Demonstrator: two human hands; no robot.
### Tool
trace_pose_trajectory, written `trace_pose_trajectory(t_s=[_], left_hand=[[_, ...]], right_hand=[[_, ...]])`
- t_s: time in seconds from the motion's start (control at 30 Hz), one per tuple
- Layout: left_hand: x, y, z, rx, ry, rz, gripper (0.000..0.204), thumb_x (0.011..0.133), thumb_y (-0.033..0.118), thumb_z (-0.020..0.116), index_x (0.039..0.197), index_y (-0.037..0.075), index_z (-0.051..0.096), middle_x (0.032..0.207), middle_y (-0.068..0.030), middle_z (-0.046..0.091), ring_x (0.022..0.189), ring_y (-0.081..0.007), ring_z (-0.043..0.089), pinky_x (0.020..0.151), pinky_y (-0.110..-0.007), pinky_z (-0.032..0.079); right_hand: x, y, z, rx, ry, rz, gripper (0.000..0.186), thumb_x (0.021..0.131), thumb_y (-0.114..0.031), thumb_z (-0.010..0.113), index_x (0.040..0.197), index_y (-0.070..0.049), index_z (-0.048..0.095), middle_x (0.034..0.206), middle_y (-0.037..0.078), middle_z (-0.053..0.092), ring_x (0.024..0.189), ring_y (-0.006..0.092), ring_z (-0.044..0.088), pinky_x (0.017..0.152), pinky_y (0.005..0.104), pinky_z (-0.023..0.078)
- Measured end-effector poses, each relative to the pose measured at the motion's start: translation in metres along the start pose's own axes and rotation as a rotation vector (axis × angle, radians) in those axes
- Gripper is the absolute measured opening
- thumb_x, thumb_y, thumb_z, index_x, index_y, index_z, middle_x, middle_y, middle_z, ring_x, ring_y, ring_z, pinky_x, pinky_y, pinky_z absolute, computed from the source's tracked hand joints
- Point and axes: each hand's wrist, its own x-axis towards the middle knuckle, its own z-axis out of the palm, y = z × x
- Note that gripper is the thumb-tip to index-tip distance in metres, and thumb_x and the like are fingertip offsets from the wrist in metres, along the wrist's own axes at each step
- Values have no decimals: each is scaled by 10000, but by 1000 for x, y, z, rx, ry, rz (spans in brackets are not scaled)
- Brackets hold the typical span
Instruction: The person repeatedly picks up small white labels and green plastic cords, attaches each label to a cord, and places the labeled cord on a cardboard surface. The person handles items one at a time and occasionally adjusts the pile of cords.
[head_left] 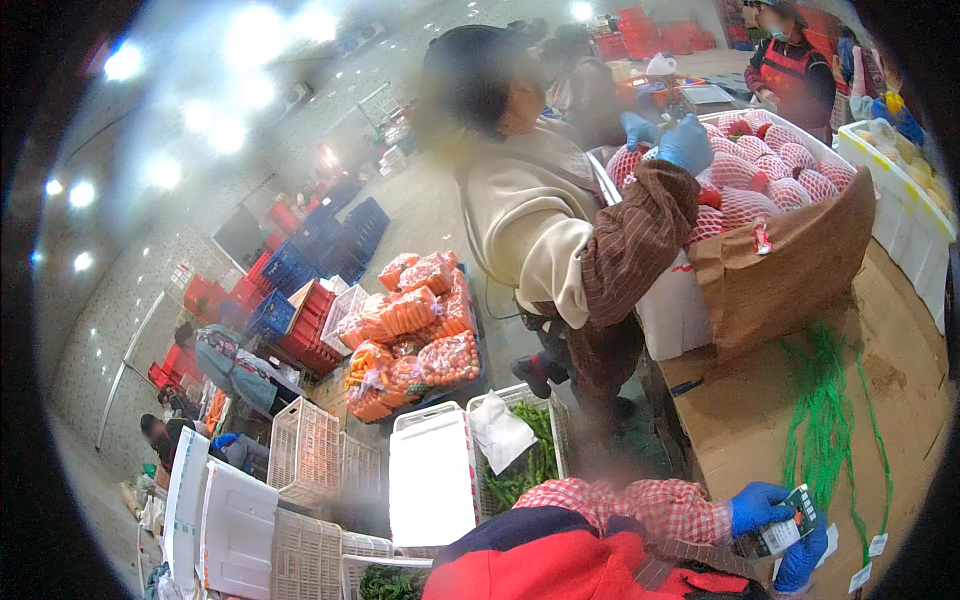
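At the lower right, my left hand (757, 508) in a blue glove is closed on a small, flat, dark printed packet or stack of cards (782, 536). Below it, my right hand (803, 556), also gloved in blue, grips the same item by its other side. A red-checked sleeve (675, 505) covers my left forearm. On the brown cardboard tabletop (740, 420) just beyond my hands lies a bundle of green mesh netting (825, 420). Its strands trail toward white tags (860, 577) near my right hand.
A co-worker (540, 200) in blue gloves handles red produce in white foam nets (745, 170) in a white box draped with brown paper (780, 265). Bagged carrots (410, 310), white crates (305, 450) and a foam lid (432, 480) stand left. A white bin (900, 220) stands far right.
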Motion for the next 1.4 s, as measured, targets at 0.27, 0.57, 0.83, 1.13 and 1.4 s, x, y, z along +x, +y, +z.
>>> trace_pose_trajectory(t_s=[0.27,0.57,0.83,1.13,1.4], left_hand=[[-30,18,-19,52,106,-50,182,769,180,549,853,20,575,684,-7,559,638,-61,497,562,-229,416],[-32,8,-20,13,170,-27,198,765,186,563,880,25,566,750,-1,555,694,-59,487,626,-211,408],[-38,19,-19,309,124,194,190,747,151,584,873,12,559,748,-27,569,711,-68,500,642,-227,423],[-43,15,-14,231,-136,18,230,743,169,589,915,20,553,762,-63,584,700,-77,515,629,-237,431],[-43,9,-11,-3,-39,-25,237,766,196,539,902,3,559,742,-39,576,658,-97,509,598,-258,428]], right_hand=[[-24,-18,25,-685,-194,-398,198,689,37,509,884,17,541,822,116,542,734,235,528,617,281,408],[-51,-39,43,-297,-184,-108,436,645,-7,573,1064,16,457,982,100,515,882,175,493,759,297,391],[-45,-42,59,-125,245,-55,173,737,19,509,900,17,569,835,55,564,751,113,501,673,232,404],[-47,-38,53,51,319,-58,189,740,23,484,917,16,549,868,69,548,771,144,507,703,257,417],[-48,-28,45,-22,220,41,271,719,57,498,988,36,493,927,86,542,798,148,517,702,253,422]])
